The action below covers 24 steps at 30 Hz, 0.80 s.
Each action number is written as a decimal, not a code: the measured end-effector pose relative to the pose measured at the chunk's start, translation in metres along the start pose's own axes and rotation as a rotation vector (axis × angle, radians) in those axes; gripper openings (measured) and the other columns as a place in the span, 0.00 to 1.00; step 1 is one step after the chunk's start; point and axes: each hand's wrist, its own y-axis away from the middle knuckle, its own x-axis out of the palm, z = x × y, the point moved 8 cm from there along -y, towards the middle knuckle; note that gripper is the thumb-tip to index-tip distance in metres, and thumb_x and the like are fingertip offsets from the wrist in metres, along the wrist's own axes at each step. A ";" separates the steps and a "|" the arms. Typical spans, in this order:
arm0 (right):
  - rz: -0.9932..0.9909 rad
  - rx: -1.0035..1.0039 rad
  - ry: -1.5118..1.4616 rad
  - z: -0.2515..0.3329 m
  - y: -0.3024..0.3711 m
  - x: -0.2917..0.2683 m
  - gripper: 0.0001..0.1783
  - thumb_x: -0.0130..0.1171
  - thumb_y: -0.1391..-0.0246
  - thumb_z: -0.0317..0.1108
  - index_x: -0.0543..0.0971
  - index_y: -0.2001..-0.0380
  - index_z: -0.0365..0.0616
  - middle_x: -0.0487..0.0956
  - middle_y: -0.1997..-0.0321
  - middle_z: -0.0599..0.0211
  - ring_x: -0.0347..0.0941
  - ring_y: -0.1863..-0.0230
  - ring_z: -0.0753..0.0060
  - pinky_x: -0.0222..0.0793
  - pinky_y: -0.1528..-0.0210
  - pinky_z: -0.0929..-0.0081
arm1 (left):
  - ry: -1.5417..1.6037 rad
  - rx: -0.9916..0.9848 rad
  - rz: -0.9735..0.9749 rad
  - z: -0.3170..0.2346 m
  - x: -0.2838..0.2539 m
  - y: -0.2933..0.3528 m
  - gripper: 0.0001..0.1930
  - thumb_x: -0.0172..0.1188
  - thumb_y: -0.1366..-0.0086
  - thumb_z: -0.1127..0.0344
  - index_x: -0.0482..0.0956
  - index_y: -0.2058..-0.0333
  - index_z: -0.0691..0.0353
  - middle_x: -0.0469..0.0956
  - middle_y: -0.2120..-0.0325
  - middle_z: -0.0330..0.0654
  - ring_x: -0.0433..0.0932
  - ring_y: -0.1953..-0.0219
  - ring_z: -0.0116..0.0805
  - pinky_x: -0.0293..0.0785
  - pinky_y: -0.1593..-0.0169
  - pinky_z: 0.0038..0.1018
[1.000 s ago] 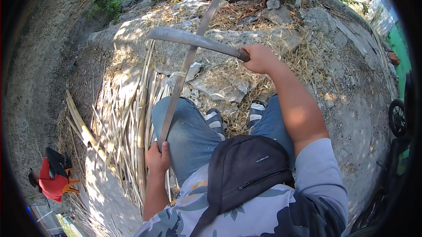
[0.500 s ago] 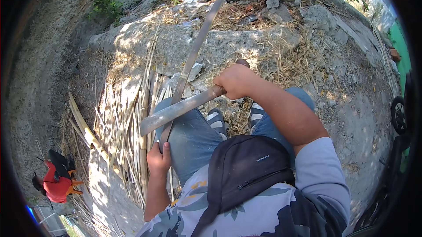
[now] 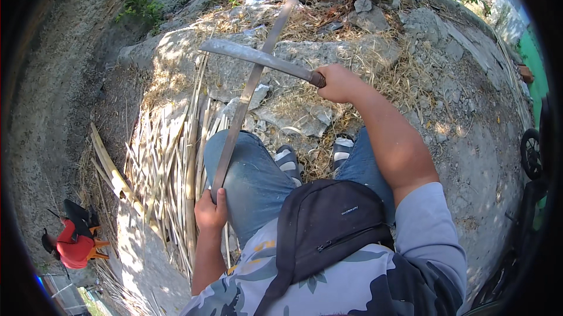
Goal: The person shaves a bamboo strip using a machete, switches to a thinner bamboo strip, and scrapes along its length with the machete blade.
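My left hand [image 3: 211,210] grips the near end of a long flat bamboo strip [image 3: 258,75] that slants up and away over my left knee toward the rubble. My right hand [image 3: 337,81] holds the handle of a long curved machete [image 3: 258,58], raised so the blade points left and crosses over the strip about mid-length. I sit with jeans-clad legs and sandalled feet [image 3: 290,160] on the ground, a dark bag [image 3: 328,228] on my lap.
A heap of split bamboo slats [image 3: 170,169] lies at my left. Broken concrete and dry straw [image 3: 328,40] spread ahead. Another person in a red top [image 3: 73,243] crouches at the far left. A wheel [image 3: 531,152] stands at the right edge.
The machete came down along the strip toward my left knee half a second ago and is now lifted back up, blade again crossing the strip higher. My left hand stays put.
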 end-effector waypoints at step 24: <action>0.054 -0.071 -0.003 0.010 0.002 0.012 0.13 0.61 0.57 0.32 0.83 0.64 0.48 0.84 0.64 0.55 0.81 0.58 0.49 0.76 0.55 0.54 | 0.002 0.001 0.014 0.003 0.004 -0.001 0.30 0.54 0.30 0.40 0.75 0.70 0.68 0.78 0.77 0.61 0.79 0.70 0.65 0.73 0.64 0.49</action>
